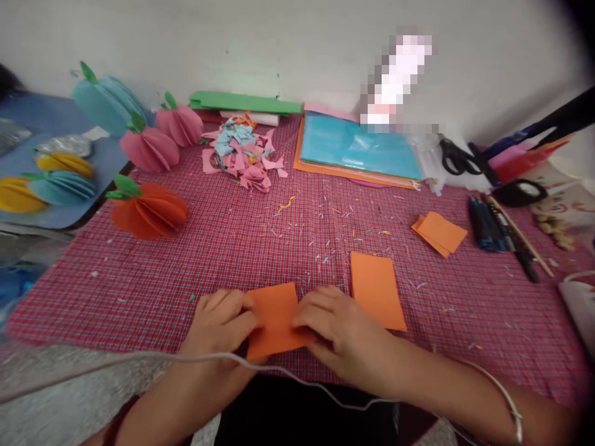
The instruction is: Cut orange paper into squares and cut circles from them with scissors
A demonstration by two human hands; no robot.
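A small orange paper sheet [275, 316] lies at the near edge of the table. My left hand [218, 325] grips its left edge with curled fingers, and my right hand [332, 328] presses and pinches its right edge. A second orange paper rectangle [375, 290] lies flat just to the right of my right hand. Farther right sits a small stack of orange squares [439, 233].
A red checked cloth [186, 266] covers the table, littered with paper bits. Paper fruit models [149, 210] stand at the left, pink and blue scraps [244, 155] at the back, coloured sheets [357, 148], scissors [458, 158] and pens [493, 226] at the right. A white cable [139, 359] crosses my forearms.
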